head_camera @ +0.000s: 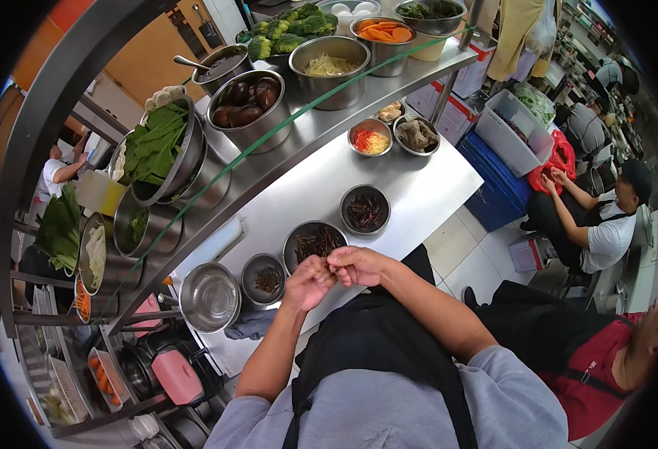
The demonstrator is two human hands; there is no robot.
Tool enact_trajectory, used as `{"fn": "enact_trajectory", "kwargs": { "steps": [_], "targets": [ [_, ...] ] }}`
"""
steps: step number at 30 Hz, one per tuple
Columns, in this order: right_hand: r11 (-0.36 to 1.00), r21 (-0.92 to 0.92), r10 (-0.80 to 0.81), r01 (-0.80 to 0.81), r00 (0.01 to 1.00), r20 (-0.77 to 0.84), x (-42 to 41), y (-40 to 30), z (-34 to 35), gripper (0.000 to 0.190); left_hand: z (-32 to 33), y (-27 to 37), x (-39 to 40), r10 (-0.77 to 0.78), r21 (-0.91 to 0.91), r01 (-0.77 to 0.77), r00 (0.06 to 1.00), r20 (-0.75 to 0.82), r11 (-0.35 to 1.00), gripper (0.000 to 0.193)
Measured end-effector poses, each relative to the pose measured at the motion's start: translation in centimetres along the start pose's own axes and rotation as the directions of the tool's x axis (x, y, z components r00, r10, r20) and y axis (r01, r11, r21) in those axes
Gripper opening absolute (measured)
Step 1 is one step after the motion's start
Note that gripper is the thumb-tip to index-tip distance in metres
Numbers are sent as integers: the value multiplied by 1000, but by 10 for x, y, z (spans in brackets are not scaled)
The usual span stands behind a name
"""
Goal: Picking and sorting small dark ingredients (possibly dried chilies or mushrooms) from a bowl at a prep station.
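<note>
My left hand (310, 282) and my right hand (358, 266) meet fingertip to fingertip above the near rim of a metal bowl (313, 238) of dark, stringy dried pieces. Both hands have curled fingers pinched together; whatever small thing may be between them is too small to make out. Behind and to the right is a metal bowl of dark red dried pieces, perhaps chillies (366, 211). To the left stands a smaller bowl with dark scraps (268, 279), beside a large metal bowl (210, 297) with a shiny wet-looking inside.
Bowls of chopped red and yellow pieces (370, 140) and greyish food (416, 134) stand farther back on the steel table (301, 193). A raised steel shelf (301, 120) holds vegetable containers. A dark cloth (250, 324) lies at left. Other people are at right and far left.
</note>
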State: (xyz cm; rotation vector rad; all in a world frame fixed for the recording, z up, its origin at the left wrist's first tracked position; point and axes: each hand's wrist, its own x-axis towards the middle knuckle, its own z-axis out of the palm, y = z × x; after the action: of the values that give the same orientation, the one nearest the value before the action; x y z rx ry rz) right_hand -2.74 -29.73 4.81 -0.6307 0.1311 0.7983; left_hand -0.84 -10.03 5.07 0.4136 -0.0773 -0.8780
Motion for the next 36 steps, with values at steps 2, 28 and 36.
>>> {"fn": "enact_trajectory", "kwargs": {
  "steps": [2,28,36],
  "targets": [
    [1000,15,-20,20,1000,-15,1,-3,-3,20,0,7,-2,50,-155,-37,995,81,987,9],
    [370,-928,-711,-49,628,-317,13,2,-28,34,-73,14,56,366,715,313,927,-86,-625,15],
    [505,-857,-653,102,694,-302,25,18,-29,29,-15,25,42,280,919,-29,948,150,-393,16]
  ]
}}
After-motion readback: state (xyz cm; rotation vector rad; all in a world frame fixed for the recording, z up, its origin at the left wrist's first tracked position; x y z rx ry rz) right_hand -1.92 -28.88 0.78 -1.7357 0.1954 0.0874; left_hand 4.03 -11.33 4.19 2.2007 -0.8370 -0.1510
